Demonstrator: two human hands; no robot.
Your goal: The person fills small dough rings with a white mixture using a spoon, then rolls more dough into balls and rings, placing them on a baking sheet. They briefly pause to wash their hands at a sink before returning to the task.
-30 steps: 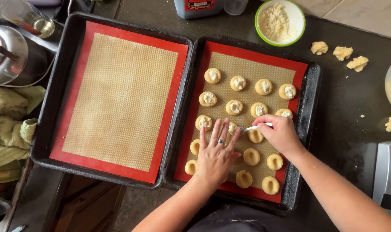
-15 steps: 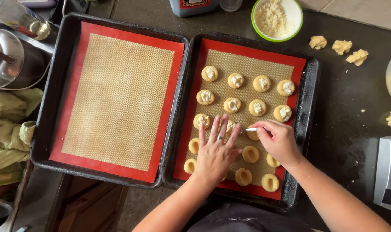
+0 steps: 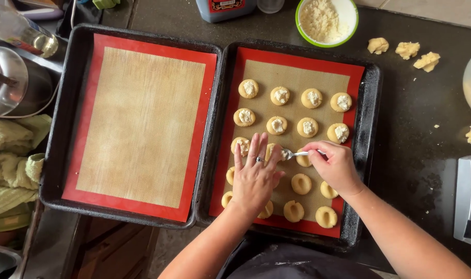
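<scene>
Nearest the viewer, two forearms reach over the near rim of the right baking tray (image 3: 369, 155). The left hand (image 3: 256, 175) lies flat on the mat with fingers spread wide, holding nothing, its fingertips beside a dough round (image 3: 240, 146) in the third row. The right hand (image 3: 336, 166) is closed around a small spoon (image 3: 292, 153). The spoon lies nearly level, its long axis running left to right across the tray, the bowl pointing left toward the left hand's fingertips and the handle hidden in the fist. Unfilled rounds with hollow centres (image 3: 301, 184) sit in the near rows; filled rounds with white centres (image 3: 280, 95) occupy the two far rows. To the left, touching this tray, stands a second tray (image 3: 54, 155) with a bare red-edged mat (image 3: 142, 121). Beyond the trays stands a green-rimmed bowl (image 3: 326, 19) of white crumbly filling, with dough scraps (image 3: 407, 49) to its right.
</scene>
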